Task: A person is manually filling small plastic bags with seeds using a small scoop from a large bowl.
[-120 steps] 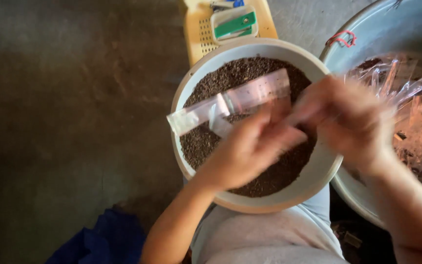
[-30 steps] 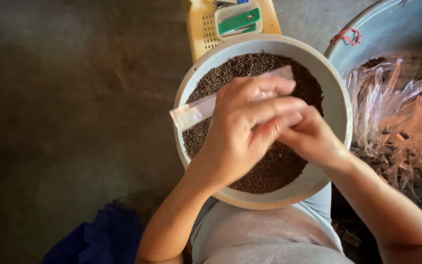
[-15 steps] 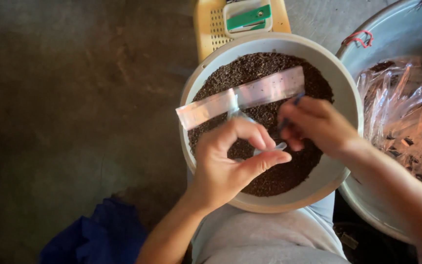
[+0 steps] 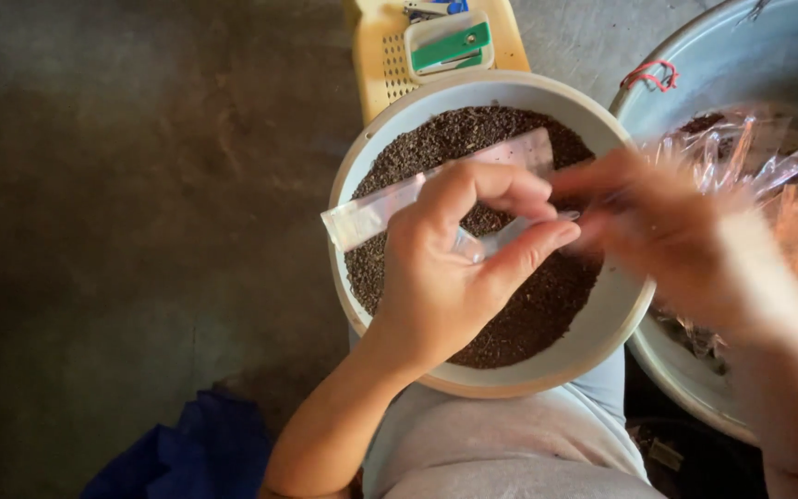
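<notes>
Clear plastic, in the form of a long narrow transparent sleeve (image 4: pixel 436 189), is the item in hand. Your left hand (image 4: pixel 454 268) holds it above the round white plastic basin (image 4: pixel 616 310) that rests on your lap; thumb and curled fingers are closed on the sleeve near its middle, with one end projecting past the basin's left rim and the other end lying over the basin's centre.

Your right hand (image 4: pixel 685 245) is at the sleeve's near end, just right of the basin's centre. It is motion-blurred, so you cannot tell whether its fingers pinch the sleeve or only touch it.

Status, as a judgement from this view:
- The basin holds a deep layer of dark brown granular material (image 4: pixel 510 319).
- The sleeve looks flat and empty; filling appears not yet started.
- The large grey metal tub (image 4: pixel 741 55), touching the basin's right side, contains a heap of similar clear sleeves (image 4: pixel 768 194). Whether these are filled is not discernible.

Beyond the basin's far rim lies a yellow perforated plastic tray (image 4: pixel 390 65) carrying a green-and-white stapler (image 4: pixel 450 42). Dark blue cloth (image 4: pixel 187 457) lies on the concrete floor (image 4: pixel 122 185), left of and below the basin.
</notes>
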